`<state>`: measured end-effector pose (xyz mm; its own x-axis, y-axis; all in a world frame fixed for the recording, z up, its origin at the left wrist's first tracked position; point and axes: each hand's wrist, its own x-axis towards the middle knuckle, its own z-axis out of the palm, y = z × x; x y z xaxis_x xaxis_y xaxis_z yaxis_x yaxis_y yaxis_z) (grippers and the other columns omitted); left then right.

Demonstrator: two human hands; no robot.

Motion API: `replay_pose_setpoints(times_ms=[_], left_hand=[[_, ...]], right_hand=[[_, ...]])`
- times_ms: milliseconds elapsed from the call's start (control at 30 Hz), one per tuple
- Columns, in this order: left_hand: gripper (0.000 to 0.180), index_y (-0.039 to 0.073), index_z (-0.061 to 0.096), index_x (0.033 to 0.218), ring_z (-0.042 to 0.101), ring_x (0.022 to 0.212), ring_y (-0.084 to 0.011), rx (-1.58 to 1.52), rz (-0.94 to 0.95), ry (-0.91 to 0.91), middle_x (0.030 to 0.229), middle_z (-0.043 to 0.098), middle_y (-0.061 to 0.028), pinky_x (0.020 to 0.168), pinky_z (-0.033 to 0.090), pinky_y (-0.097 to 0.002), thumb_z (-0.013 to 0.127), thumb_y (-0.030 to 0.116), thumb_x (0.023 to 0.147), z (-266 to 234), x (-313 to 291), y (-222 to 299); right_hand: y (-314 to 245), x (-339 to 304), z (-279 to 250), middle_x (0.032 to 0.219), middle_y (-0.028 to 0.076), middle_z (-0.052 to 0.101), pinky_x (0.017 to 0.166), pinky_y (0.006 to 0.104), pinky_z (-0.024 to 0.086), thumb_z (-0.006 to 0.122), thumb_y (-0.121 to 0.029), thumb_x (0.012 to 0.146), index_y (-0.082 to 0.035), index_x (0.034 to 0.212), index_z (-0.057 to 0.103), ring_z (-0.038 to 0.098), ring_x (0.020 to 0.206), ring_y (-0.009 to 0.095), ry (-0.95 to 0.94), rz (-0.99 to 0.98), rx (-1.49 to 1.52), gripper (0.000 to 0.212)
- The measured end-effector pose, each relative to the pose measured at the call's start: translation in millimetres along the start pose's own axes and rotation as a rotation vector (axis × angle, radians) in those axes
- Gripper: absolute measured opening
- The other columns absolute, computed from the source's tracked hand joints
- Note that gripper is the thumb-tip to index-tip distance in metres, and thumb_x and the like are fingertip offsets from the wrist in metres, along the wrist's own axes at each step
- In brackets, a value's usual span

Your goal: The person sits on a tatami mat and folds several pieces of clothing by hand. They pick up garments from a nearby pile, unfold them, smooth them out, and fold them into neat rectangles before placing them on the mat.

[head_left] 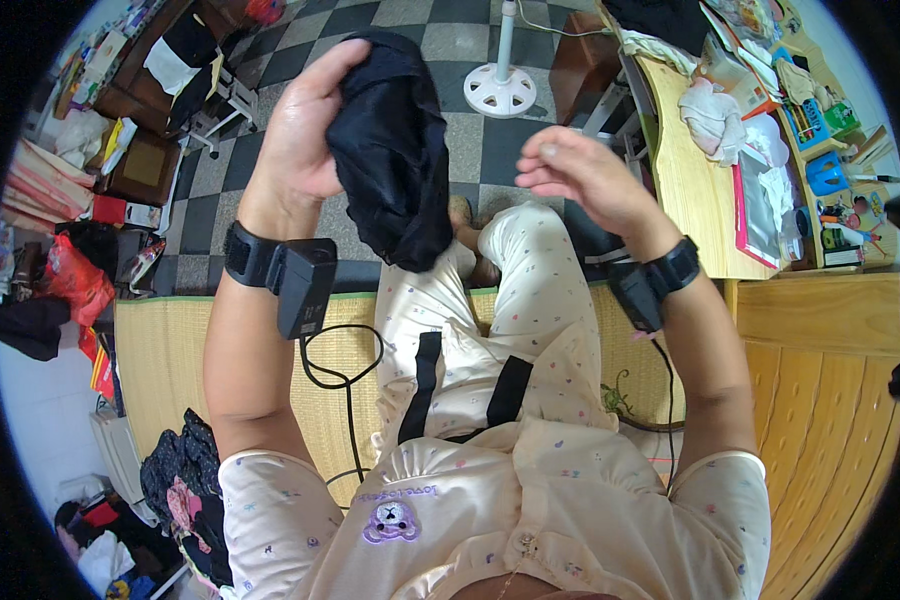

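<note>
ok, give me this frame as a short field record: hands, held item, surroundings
left hand: raised, gripping a black garment that hangs down in a bunch
right hand: raised beside it, fingers loosely curled, holding nothing, apart from the garment
wrists: black strapped device on each, cables trailing
seat: woven mat
right side: wooden desk, cluttered
floor: checkered tiles, white fan base

Single head view — looks steeply down, close over lap [490, 330].

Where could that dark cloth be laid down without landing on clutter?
The left hand holds the dark cloth; the right hand is open beside it. Bare room: the straw mat left of the legs, and the checkered floor before the fan base. The desk and left wall are crowded.
</note>
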<state>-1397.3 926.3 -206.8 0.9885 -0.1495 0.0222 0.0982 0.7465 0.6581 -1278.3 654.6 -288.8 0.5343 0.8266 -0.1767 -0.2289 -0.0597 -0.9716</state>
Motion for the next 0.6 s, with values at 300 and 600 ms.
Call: replay_pose_setpoints(times_ms=[300, 600], left_hand=[[0.029, -0.001, 0.063, 0.11, 0.067, 0.097, -0.0249, 0.137, 0.126, 0.007, 0.107, 0.068, -0.0142, 0.088, 0.056, -0.036, 0.047, 0.022, 0.1, 28, -24, 17], [0.031, 0.0, 0.065, 0.108, 0.069, 0.089, -0.0224, 0.133, 0.051, 0.306, 0.103, 0.07, -0.0136, 0.082, 0.058, -0.0336, 0.049, 0.024, 0.099, -28, -36, 31]], right_hand=[[10, 48, 45, 0.117, 0.007, 0.062, 0.091, 0.0329, 0.047, 0.064, -0.03, 0.09, -0.003, 0.125, 0.053, 0.06, 0.105, 0.017, -0.034, -0.25, -0.323, 0.046], [-25, 12, -9, 0.116, 0.015, 0.064, 0.093, 0.0333, 0.053, 0.051, -0.02, 0.099, 0.003, 0.119, 0.057, 0.064, 0.105, 0.02, -0.152, -0.191, 0.514, 0.032]])
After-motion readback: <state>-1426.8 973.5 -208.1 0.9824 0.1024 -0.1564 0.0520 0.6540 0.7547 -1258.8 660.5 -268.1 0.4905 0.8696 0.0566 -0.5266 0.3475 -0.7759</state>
